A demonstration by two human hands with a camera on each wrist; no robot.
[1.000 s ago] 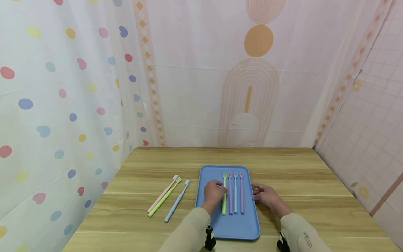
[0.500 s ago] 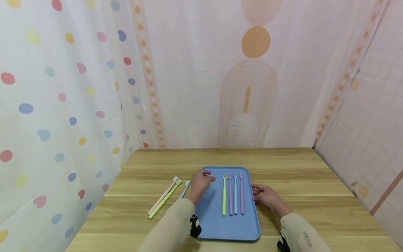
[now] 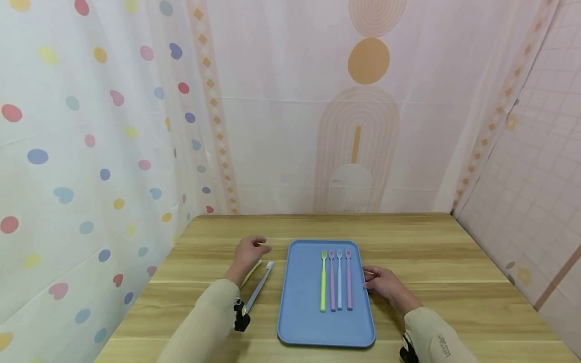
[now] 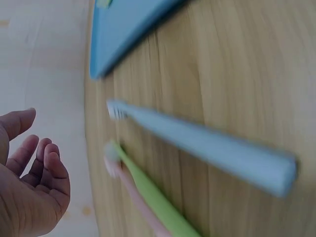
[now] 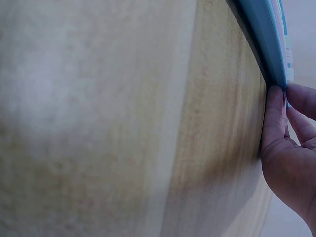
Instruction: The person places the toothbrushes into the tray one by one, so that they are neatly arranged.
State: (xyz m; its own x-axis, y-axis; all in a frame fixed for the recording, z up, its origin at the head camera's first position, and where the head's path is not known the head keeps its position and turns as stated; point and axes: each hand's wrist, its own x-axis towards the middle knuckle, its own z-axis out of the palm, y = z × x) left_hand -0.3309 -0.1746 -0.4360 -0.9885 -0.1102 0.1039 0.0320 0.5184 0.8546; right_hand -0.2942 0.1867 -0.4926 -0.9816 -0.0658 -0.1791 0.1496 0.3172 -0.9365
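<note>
My left hand [image 3: 247, 254] is raised over the table left of the tray, near the loose toothbrushes. Its fingers are loosely bent and hold nothing. In the left wrist view a blue toothbrush [image 4: 197, 140] lies beside a green toothbrush [image 4: 155, 197] and a pink toothbrush [image 4: 140, 200], which touch each other; the head view shows them partly behind my left arm. My right hand [image 3: 388, 285] holds the right rim of the blue tray [image 3: 301, 322] between thumb and fingers. On the tray, a green toothbrush [image 3: 323, 285], two purple ones and a blue toothbrush [image 3: 339, 285] lie in a row, heads away from me.
The wooden table [image 3: 422, 242] reaches back to a patterned curtain [image 3: 272, 126]. A dotted curtain [image 3: 113, 151] hangs along the left side and a checked one [image 3: 535, 176] on the right.
My left hand has let go of the green toothbrush on the tray and moved left, off the tray, over the loose toothbrushes. My right hand has stayed at the tray's rim.
</note>
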